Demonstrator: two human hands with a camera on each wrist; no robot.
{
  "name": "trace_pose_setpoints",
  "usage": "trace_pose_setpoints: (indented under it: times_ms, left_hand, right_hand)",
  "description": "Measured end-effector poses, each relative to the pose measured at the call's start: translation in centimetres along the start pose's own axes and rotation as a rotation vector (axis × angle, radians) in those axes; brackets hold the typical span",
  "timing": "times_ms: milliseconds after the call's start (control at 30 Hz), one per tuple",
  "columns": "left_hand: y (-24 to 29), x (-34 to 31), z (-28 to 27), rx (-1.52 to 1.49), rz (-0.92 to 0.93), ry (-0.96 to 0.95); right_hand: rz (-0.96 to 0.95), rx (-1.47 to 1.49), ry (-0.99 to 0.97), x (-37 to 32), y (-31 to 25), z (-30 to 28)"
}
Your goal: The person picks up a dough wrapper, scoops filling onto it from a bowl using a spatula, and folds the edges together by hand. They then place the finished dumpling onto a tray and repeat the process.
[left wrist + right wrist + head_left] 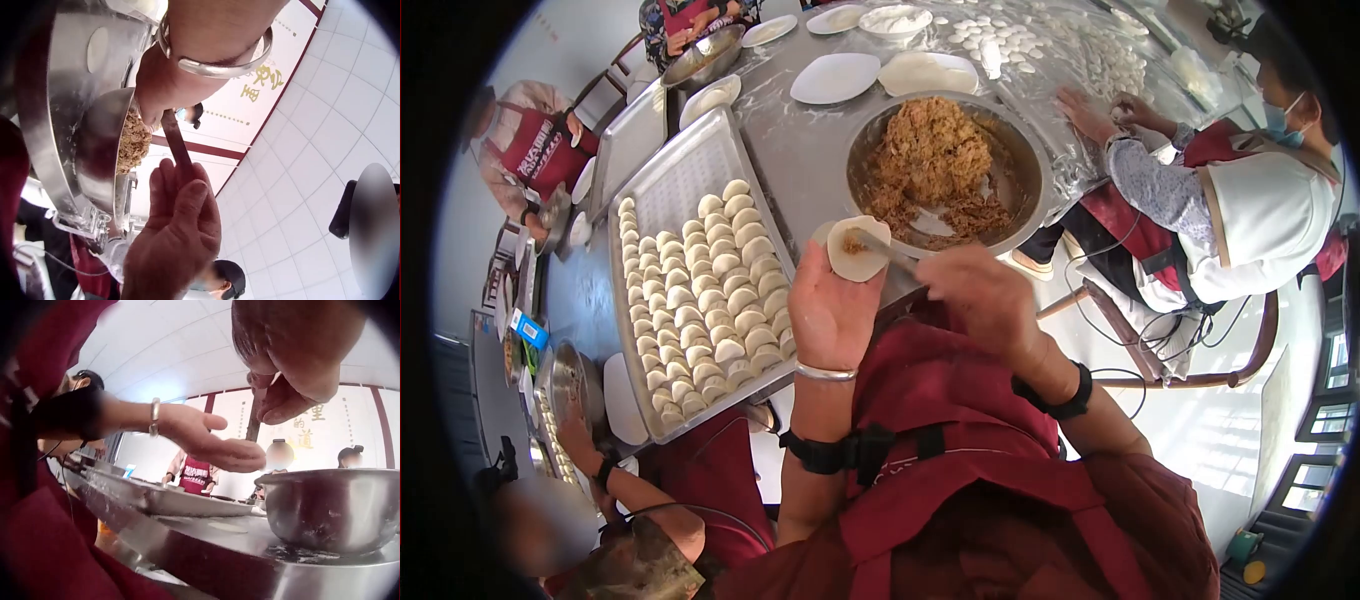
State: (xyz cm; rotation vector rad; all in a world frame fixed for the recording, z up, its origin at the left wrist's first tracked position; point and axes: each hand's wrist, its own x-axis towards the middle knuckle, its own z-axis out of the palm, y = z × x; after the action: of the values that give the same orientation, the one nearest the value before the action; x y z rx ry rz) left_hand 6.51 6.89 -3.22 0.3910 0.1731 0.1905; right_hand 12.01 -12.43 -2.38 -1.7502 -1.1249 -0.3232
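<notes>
My left hand [835, 318] lies palm up with a round white dough wrapper [860, 268] resting on its fingers. A small dab of brown filling [853, 243] sits on the wrapper. From the right, my right hand [985, 300] grips a flat narrow filling spatula [903, 260], its tip at the dab. The right wrist view shows the spatula [254, 420] pinched between thumb and fingers, pointing down at the left hand [206, 439]. Just beyond both hands stands a steel bowl [1043, 185] holding a mound of minced filling [930, 150].
To the left, a metal tray [690, 165] carries rows of folded dumplings [725, 265]. White plates [835, 78] and flat wrappers [1000, 42] lie on the floury steel table [800, 130] behind the bowl. People work around it, one seated at right [1200, 200].
</notes>
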Motion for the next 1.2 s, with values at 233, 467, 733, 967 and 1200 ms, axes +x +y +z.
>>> trace_pose_setpoints:
  times_ms: [233,467,733,967,1200]
  left_hand:
    - [0.3,-0.3,0.2,-0.020,-0.026,0.016]
    - [-0.3,-1.1,0.4,-0.006,-0.020,0.036]
    - [-0.1,-2.5,-1.6,-0.074,-0.007,0.068]
    - [0.5,-2.1,-2.1,-0.052,-0.007,0.166]
    - [0.1,-1.7,-2.5,-0.017,-0.025,0.165]
  right_hand:
    - [-0.069,-0.011,-0.065,-0.1,-1.6,-1.3]
    - [0.599,0.597,0.206,-0.1,-1.7,-1.1]
    - [0.862,0.755,0.314,0.7,1.2,-1.9]
    - [0.713,0.444,0.330,2.9,7.2,-1.1]
    - [0.435,0.125,0.138,3.5,9.3,0.1]
